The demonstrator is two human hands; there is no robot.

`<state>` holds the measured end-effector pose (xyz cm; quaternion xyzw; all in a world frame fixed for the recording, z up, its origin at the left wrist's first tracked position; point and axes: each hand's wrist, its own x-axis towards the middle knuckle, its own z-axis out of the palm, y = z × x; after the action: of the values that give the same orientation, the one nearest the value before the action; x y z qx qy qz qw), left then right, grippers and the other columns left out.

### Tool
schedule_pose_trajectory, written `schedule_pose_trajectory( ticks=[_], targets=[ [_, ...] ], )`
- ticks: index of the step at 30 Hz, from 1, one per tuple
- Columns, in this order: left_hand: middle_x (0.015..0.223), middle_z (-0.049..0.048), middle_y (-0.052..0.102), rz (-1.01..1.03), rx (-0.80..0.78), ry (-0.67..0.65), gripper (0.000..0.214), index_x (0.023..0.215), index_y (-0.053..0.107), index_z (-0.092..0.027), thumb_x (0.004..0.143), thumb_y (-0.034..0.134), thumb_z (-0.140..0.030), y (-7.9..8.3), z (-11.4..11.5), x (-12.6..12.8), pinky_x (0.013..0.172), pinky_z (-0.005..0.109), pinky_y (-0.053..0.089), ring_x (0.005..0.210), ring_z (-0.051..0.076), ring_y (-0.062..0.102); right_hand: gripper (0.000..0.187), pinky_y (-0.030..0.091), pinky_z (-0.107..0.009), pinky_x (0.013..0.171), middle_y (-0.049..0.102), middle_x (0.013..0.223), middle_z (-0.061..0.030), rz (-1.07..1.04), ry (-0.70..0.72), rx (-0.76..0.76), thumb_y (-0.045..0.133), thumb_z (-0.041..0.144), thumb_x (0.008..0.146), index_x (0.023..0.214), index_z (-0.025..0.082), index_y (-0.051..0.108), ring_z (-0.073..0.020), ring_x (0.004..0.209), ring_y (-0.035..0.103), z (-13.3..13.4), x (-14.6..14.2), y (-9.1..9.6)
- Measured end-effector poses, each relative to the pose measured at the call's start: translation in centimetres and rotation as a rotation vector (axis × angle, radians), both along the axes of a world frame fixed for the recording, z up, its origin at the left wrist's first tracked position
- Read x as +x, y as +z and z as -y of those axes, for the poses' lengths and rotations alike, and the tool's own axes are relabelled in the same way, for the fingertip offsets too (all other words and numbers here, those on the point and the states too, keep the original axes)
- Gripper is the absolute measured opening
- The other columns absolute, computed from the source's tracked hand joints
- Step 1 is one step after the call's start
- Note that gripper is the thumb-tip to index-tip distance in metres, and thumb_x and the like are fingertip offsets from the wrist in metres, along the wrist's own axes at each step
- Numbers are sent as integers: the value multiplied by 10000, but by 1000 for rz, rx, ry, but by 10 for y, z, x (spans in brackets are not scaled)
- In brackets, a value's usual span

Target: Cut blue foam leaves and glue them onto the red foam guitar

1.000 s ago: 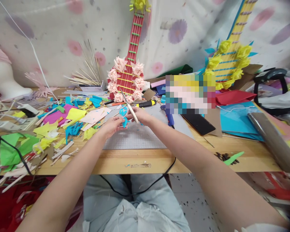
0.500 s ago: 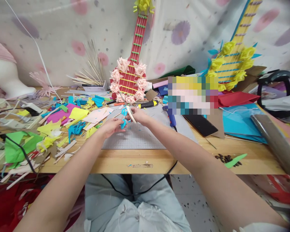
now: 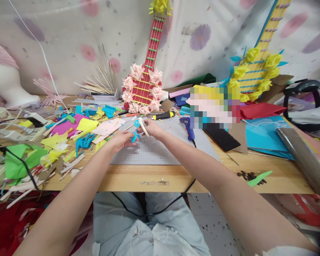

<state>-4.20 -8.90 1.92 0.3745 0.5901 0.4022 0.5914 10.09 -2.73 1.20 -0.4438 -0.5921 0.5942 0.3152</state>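
My right hand [image 3: 152,128] is closed around white-handled scissors [image 3: 143,127], the loop of the handle showing at its left side. Their blades are hard to make out against the clutter behind. Pinched in the fingers of my left hand [image 3: 120,140] is a small piece of blue paper [image 3: 134,137]. Another bit of blue [image 3: 137,123] shows right beside the scissors; whether it is joined to the held piece I cannot tell. Both hands are close together above the grey cutting mat [image 3: 154,154], which has small blue scraps on it.
Behind the hands stands a red paper guitar [image 3: 144,89] with pink flowers; a yellow one [image 3: 253,76] leans at the right. A utility knife [image 3: 163,115], a blue glue gun [image 3: 188,128] and a phone [image 3: 222,137] lie nearby. Colourful paper scraps [image 3: 86,125] cover the left side.
My left hand has shifted slightly left, and the blue paper in its fingers has turned a little. The right hand keeps the scissors in nearly the same place.
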Motion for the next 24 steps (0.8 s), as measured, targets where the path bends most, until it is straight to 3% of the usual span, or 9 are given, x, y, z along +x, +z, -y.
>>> schedule_pose_trajectory(
  ticks=[6,13,15,20,24],
  targets=[
    [698,81,657,-6,-6,-10,102,636,599,-101,729,558,-100,-1,-1,0,523,240,552,686,153,639,288,450,-168,438,567,560,41,-26,93,26,769,157,595,685,150,495,-80,500,561,0,-1,-5],
    [672,60,656,-5,-14,-26,57,636,588,-115,693,588,-110,1,-1,3,534,231,550,667,139,633,260,451,-177,462,578,601,27,43,100,59,728,148,623,695,158,478,-87,530,568,-3,1,-6],
    [681,62,659,-5,-14,-18,62,626,582,-118,686,590,-107,2,0,3,530,232,548,671,142,634,217,460,-195,500,589,635,19,125,104,138,689,143,644,711,164,484,-102,567,579,-5,1,-7],
    [698,85,659,6,-10,-31,62,616,597,-106,677,592,-97,-1,0,0,514,234,539,686,165,643,169,463,-269,680,626,772,-16,480,6,536,664,201,641,767,169,557,-170,753,587,-7,1,-9],
    [695,79,654,18,1,16,64,608,586,-108,665,611,-93,-1,1,-6,519,240,544,687,168,645,150,459,-277,669,633,748,-27,513,-19,477,670,221,650,766,172,589,-182,733,589,-8,-2,-9]
  ],
)
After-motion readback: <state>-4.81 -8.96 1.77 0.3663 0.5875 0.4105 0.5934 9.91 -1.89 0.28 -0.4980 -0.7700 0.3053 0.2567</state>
